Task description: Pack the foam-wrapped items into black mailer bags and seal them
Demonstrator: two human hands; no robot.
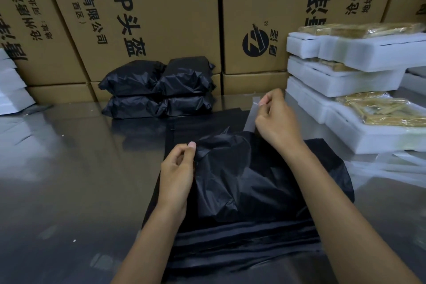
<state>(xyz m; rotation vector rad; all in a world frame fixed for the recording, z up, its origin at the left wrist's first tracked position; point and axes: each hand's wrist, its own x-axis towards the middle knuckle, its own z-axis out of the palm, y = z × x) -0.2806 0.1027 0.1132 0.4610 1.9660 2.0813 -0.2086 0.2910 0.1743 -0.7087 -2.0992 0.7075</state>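
Observation:
A filled black mailer bag (242,175) lies in front of me on a stack of flat black mailer bags (242,244). My left hand (177,173) pinches the bag's left top edge between thumb and fingers. My right hand (276,120) is raised at the bag's far right corner and pinches a pale translucent release strip (252,113) that runs from the flap up to its fingertips. What is inside the bag is hidden.
Several sealed black parcels (159,87) are stacked at the back against tall cardboard boxes (138,18). White foam-wrapped items (359,76) with golden contents are piled at the right. More white foam (11,85) sits at far left. The table (69,168) is shiny steel.

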